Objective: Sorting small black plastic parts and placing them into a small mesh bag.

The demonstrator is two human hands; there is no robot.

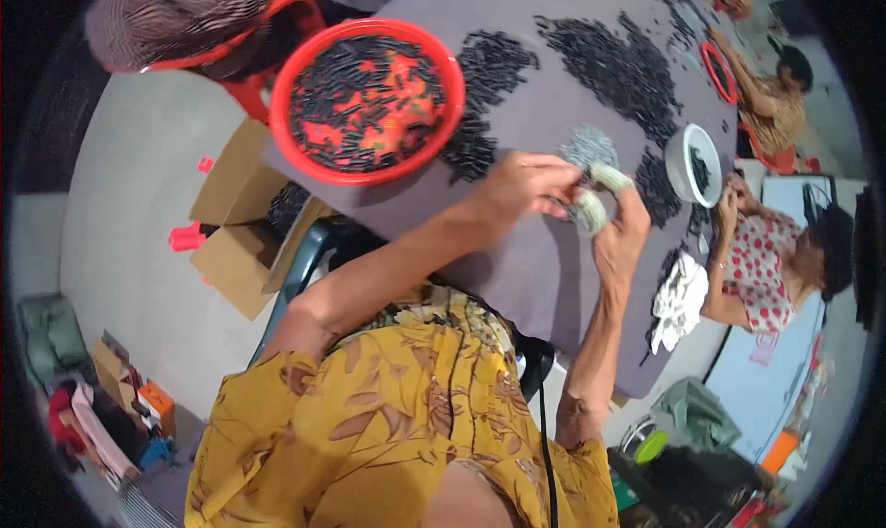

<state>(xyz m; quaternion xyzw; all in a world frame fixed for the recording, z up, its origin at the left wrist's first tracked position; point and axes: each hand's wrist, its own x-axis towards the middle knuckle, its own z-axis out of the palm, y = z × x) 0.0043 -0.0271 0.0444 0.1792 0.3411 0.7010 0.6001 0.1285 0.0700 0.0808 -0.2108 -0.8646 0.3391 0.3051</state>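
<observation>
Above the table [517, 288], my two hands meet, fingertips almost touching. My left hand [519, 188] is closed in a pinch. My right hand [620, 222] has pale wraps on its thumb and a finger, and these close toward the left fingertips. Between them is something small and dark, too small and covered to name. Just beyond the fingertips lies a heap of small silvery-grey pieces [589, 144]. Short black rod-like pieces [609, 66] spread over the table farther off, with another heap of black pieces [484, 76] left of my hands.
A red basin [277, 103] of black pieces stands at the left table edge. On the right are a white bowl [676, 163], a crumpled white cloth [678, 302] and a co-worker in a dotted top [761, 265]. An open cardboard box [231, 182] stands below the table's left side.
</observation>
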